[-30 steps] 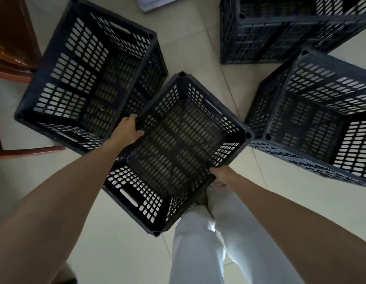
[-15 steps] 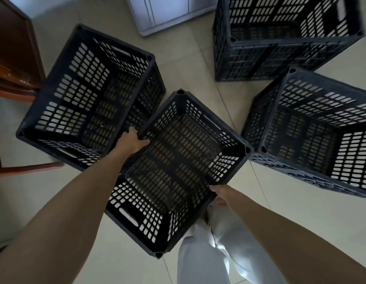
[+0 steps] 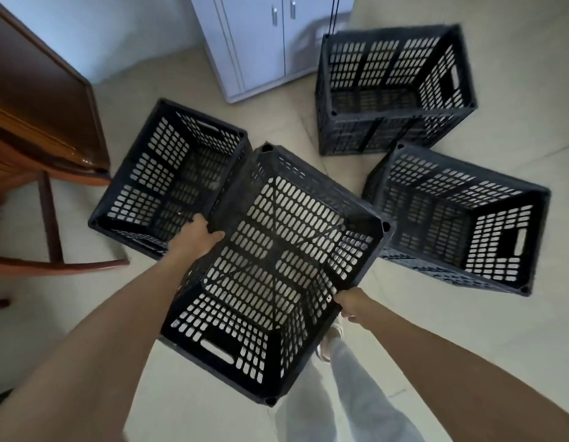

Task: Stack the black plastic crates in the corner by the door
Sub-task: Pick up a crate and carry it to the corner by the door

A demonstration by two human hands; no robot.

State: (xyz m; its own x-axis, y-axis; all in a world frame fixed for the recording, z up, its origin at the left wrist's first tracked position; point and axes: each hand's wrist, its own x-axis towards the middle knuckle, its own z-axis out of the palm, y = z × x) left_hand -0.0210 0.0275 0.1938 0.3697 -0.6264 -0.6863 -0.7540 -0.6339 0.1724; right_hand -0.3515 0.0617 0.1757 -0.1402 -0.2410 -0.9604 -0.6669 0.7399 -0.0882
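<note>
I hold a black slotted plastic crate (image 3: 277,275) in the air in front of me, its open top facing me. My left hand (image 3: 197,236) grips its left rim with the fingers curled over the edge. My right hand (image 3: 351,304) grips the right rim lower down. Three more black crates stand on the floor: one to the left (image 3: 155,177), partly behind the held crate, one at the right (image 3: 461,218), and one at the back right (image 3: 394,87).
A white cabinet (image 3: 261,43) stands against the wall at the back. A wooden chair or table (image 3: 44,129) is on the left. My legs in light trousers (image 3: 347,393) are below the held crate. Pale tiled floor (image 3: 484,330) surrounds the crates.
The held crate has risen and tilted so its bottom shows the floor through it. The view has lifted, bringing the white cabinet and the whole back crate into sight.
</note>
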